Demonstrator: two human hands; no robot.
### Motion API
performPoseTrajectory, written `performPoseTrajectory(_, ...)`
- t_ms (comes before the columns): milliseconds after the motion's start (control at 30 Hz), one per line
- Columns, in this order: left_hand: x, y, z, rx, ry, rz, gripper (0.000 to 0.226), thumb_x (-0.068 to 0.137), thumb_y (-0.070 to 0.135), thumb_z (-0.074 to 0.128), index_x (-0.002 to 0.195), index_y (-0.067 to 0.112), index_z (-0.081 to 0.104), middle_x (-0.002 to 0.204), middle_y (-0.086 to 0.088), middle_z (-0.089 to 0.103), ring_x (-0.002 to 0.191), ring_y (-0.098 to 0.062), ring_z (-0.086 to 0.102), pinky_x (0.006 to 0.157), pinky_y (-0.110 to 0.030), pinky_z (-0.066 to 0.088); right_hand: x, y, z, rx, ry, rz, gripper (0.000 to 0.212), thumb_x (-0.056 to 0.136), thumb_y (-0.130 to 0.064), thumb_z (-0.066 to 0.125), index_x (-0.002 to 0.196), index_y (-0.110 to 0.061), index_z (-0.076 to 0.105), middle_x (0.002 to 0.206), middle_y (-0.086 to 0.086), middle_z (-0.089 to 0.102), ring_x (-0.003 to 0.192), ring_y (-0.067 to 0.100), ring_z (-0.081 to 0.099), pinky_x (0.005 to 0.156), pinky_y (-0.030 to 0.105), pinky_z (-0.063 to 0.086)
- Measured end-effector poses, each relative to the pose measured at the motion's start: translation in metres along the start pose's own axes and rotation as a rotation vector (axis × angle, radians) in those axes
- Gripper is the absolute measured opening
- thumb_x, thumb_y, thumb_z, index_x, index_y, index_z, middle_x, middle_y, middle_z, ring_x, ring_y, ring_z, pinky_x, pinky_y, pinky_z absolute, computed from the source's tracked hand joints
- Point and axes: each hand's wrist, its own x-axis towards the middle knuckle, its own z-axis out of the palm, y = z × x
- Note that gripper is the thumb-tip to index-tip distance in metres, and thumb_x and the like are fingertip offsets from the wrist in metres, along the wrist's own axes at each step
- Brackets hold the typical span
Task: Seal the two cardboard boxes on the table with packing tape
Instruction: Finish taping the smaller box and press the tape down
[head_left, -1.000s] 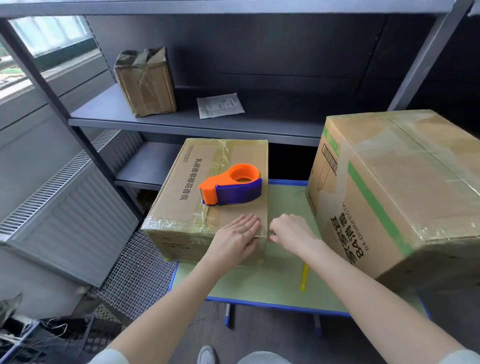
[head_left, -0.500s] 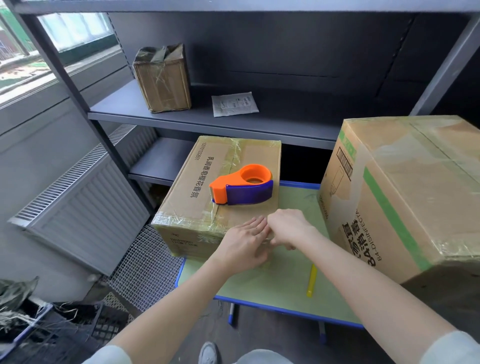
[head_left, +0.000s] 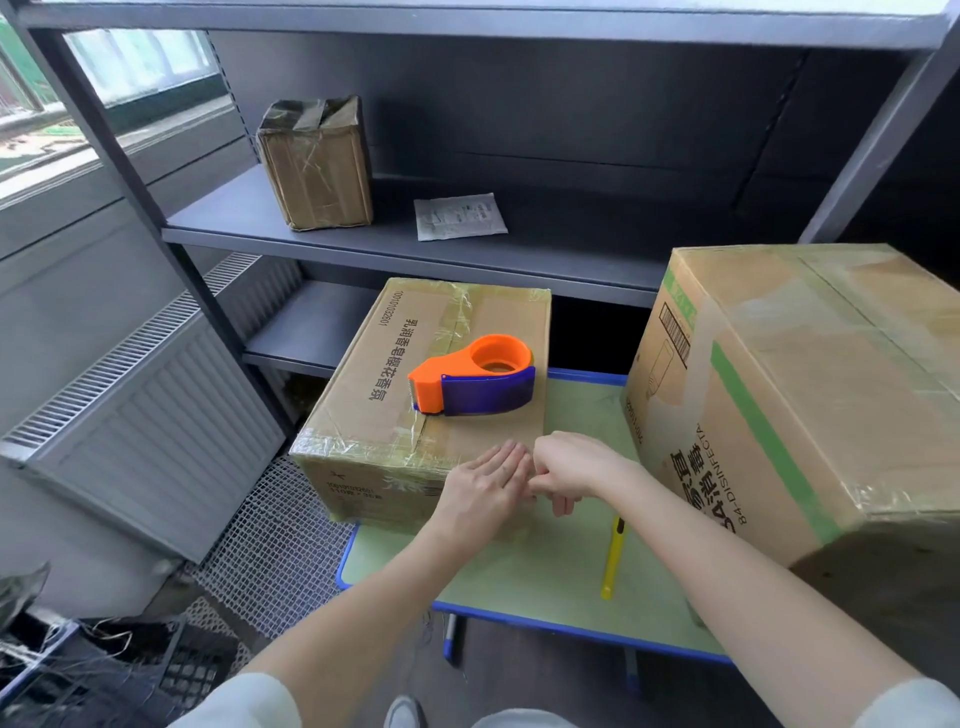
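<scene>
A small cardboard box (head_left: 374, 374) with clear tape over its seams stands on the left of the green table (head_left: 545, 577). An orange and blue tape dispenser (head_left: 472, 376) lies on its top. My left hand (head_left: 483, 493) lies flat with straight fingers against the box's near right corner. My right hand (head_left: 571, 467) has its fingers curled and meets the left fingertips at that corner; I see nothing held in it. A large taped cardboard box (head_left: 779, 389) with a green stripe fills the table's right side.
A yellow utility knife (head_left: 613, 556) lies on the table between the boxes. Behind is a dark metal shelf (head_left: 363, 244) carrying a small wrapped box (head_left: 317, 166) and a paper sheet (head_left: 460, 215). A radiator (head_left: 156, 426) stands at the left, above mesh flooring.
My right hand has moved left to meet my left hand at the small box's near corner, and both have slid slightly down its front. The dispenser has not moved.
</scene>
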Motion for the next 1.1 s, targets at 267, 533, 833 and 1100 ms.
performPoseTrajectory(267, -0.006, 0.001, -0.009, -0.043, -0.064, -0.011, 0.043, 0.057, 0.008, 0.088, 0.095, -0.003, 0.073, 0.1, -0.014, 0.072, 0.094, -0.023, 0.069, 0.078, -0.033, 0.057, -0.002, 0.003, 0.014, 0.157, 0.106, 0.066, 0.035, 0.09, -0.03, 0.056, 0.066, -0.008, 0.069, 0.073, 0.006, 0.073, 0.071, 0.014, 0.068, 0.075, 0.029, 0.053)
performPoseTrajectory(533, -0.005, -0.006, -0.017, -0.119, -0.151, -0.011, 0.052, 0.051, -0.005, 0.081, 0.101, -0.004, 0.071, 0.107, -0.015, 0.069, 0.1, -0.027, 0.067, 0.083, -0.038, 0.055, -0.006, 0.005, 0.025, 0.197, 0.149, 0.128, 0.041, 0.094, -0.033, 0.05, 0.077, 0.0, 0.067, 0.082, 0.012, 0.07, 0.079, 0.028, 0.064, 0.072, 0.034, 0.05)
performPoseTrajectory(833, -0.031, -0.054, -0.042, -0.181, -0.212, -0.169, 0.033, 0.08, -0.002, 0.068, 0.112, -0.005, 0.065, 0.116, -0.016, 0.065, 0.107, -0.03, 0.063, 0.095, -0.048, 0.048, 0.006, -0.028, 0.017, 0.026, 0.592, 0.12, 0.03, 0.094, -0.032, 0.046, 0.113, -0.012, 0.058, 0.108, 0.004, 0.059, 0.1, 0.023, 0.056, 0.078, 0.035, 0.047)
performPoseTrajectory(1100, -0.053, -0.135, -0.062, -0.143, -0.173, -0.365, 0.036, 0.085, 0.001, 0.061, 0.121, -0.003, 0.06, 0.124, -0.015, 0.06, 0.117, -0.03, 0.057, 0.108, -0.044, 0.027, 0.049, -0.061, 0.005, -0.085, 0.859, 0.056, 0.038, 0.097, -0.015, 0.043, 0.133, -0.006, 0.045, 0.144, 0.011, 0.037, 0.138, 0.024, 0.026, 0.112, 0.032, 0.019)
